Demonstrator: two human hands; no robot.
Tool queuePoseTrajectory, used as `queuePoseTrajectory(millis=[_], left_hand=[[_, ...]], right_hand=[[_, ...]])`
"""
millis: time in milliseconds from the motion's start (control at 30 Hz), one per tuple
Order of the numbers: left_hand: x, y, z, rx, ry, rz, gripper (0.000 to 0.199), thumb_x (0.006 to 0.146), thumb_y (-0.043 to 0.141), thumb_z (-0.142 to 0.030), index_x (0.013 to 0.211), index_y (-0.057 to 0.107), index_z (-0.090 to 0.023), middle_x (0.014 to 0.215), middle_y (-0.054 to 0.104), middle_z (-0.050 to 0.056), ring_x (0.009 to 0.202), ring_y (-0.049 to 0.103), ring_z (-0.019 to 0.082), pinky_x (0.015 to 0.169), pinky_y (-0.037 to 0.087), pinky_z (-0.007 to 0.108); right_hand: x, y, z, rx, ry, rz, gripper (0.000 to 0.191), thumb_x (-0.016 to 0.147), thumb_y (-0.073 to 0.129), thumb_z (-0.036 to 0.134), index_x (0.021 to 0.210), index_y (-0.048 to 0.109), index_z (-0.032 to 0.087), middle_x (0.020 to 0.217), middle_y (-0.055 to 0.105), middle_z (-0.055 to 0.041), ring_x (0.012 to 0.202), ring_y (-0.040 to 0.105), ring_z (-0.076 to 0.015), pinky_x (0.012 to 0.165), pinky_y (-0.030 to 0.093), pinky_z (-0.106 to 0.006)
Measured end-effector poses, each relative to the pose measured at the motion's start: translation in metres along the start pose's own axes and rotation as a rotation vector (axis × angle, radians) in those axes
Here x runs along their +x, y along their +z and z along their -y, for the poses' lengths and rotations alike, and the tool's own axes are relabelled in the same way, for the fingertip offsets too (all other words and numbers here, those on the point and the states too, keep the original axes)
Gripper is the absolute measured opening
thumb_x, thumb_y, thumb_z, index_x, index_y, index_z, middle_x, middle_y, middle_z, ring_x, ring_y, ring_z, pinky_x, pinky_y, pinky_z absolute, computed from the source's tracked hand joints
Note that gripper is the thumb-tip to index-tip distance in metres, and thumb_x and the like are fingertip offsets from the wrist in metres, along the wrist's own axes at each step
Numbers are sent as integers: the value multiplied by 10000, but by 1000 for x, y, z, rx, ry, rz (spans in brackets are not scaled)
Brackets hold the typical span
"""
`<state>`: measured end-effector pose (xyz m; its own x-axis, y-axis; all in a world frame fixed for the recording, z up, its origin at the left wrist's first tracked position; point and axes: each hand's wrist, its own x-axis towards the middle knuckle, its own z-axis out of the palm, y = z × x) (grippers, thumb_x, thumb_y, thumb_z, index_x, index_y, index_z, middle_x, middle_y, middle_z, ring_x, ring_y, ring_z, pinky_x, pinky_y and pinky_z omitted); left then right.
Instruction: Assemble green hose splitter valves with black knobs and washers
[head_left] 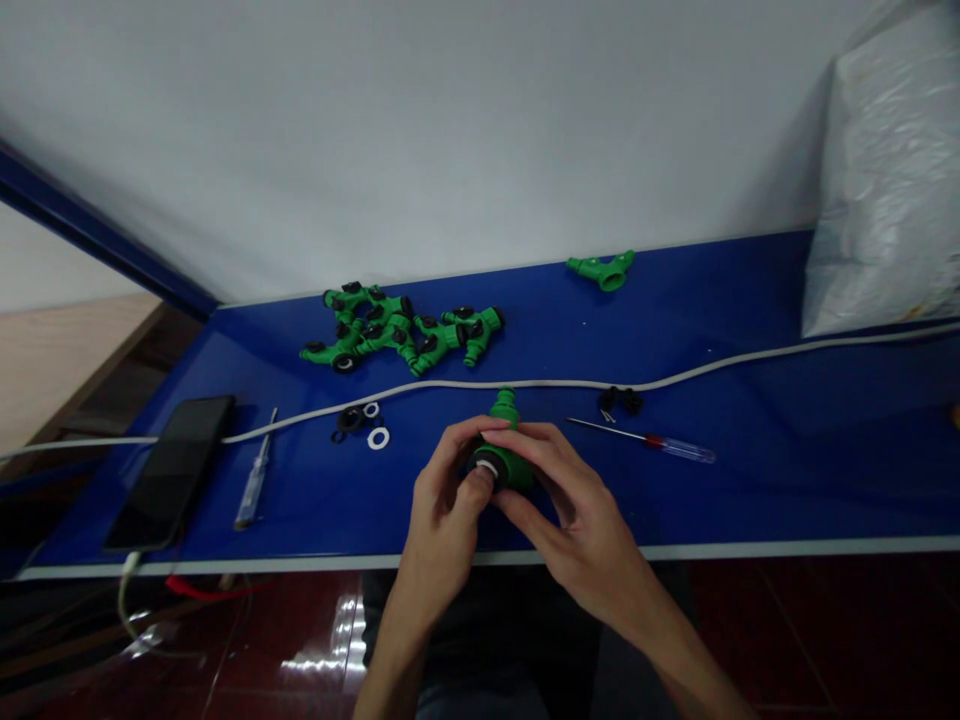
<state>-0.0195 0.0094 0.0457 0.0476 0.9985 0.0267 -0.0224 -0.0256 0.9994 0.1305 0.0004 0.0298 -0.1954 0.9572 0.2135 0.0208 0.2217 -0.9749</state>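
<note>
Both hands hold a green plastic hose splitter (517,468) just above the front part of the blue table. My left hand (451,490) is closed round its black collar, the thumb pressing at the opening where a bit of white shows. From the other side, my right hand (577,500) grips the green body between thumb and fingers. One ribbed outlet points away from me. To the left lie white ring washers (379,438) and a black threaded collar (350,419). A screwdriver (660,446) with a clear and red handle lies to the right.
Several green splitters (390,330) with black valves cluster at the back left; another green splitter body (602,271) lies at the back. A white cable (525,384) crosses the table. A phone (172,470), a second screwdriver (255,480), small black parts (621,400) and a plastic bag (885,190) are around.
</note>
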Motion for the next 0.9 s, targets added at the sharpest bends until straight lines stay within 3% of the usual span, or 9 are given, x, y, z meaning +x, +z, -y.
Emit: queuePoseTrajectory(millis=[433, 900], left_hand=[[3, -1, -3, -65, 15, 64, 309, 938, 651, -262, 1222, 758, -322, 1283, 769, -26, 1220, 687, 212, 1020, 535, 281], [2, 1, -2, -31, -1, 36, 270, 950, 668, -312, 1204, 758, -286, 1278, 765, 12, 1227, 678, 237, 1042, 532, 323]], right_hand=[[2, 1, 2, 241, 72, -49, 370, 957, 719, 231, 1270, 676, 423, 1290, 607, 30, 1240, 612, -123, 1076, 482, -208], [1, 1, 1, 172, 30, -63, 336, 978, 697, 257, 1286, 678, 389, 1292, 612, 0, 1231, 621, -147, 1061, 504, -246]])
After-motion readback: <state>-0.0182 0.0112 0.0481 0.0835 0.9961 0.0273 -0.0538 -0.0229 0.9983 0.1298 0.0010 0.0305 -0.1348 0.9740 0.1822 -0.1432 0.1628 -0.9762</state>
